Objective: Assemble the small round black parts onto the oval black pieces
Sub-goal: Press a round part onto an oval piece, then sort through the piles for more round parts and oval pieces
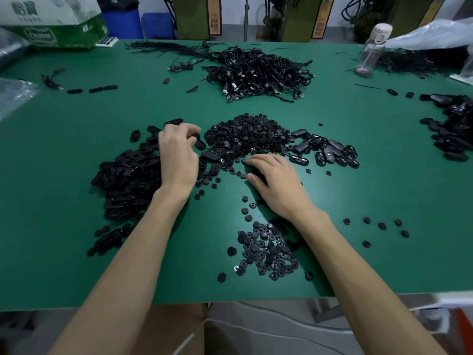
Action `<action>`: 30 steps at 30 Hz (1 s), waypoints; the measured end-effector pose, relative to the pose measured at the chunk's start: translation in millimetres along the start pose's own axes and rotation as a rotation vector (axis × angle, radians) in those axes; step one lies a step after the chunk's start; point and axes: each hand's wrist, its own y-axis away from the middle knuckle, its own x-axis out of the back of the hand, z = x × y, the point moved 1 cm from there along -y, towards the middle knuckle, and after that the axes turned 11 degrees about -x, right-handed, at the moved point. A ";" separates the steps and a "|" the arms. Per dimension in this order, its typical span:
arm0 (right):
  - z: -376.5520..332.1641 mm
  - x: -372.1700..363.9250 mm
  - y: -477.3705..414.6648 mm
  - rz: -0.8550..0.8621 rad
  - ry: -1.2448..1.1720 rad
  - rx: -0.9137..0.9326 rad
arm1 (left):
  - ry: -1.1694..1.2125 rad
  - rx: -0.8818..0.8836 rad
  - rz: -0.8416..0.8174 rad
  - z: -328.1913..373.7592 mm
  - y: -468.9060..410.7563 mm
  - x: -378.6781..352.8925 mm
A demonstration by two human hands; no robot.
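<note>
A heap of small round black parts lies mid-table, and a flatter patch of the same parts lies near the front edge. Oval black pieces are piled to the left. My left hand hovers over that pile's right edge, its fingers curled down onto one oval piece; the thumb is hidden. My right hand lies low on the green table with fingers stretched out, the index tip touching loose round parts at the heap's near edge. It holds nothing that I can see.
Glossy oval pieces lie right of the heap, and more at the far right. A tangle of black cables sits behind. A clear bottle, a cardboard box and plastic bags line the back.
</note>
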 end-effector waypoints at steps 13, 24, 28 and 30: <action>0.2 9.0 3.7 0.180 -0.229 -0.119 | 0.884 0.236 -0.312 42.1 24.7 -26.1; -3.2 21.8 7.9 0.269 -0.524 -0.211 | 0.965 0.299 -0.295 37.6 24.6 -30.0; -2.2 23.3 7.6 0.262 -0.533 -0.223 | 0.985 0.302 -0.290 37.3 25.4 -30.1; -2.2 22.9 7.0 0.244 -0.531 -0.227 | 1.013 0.307 -0.288 37.2 25.5 -29.4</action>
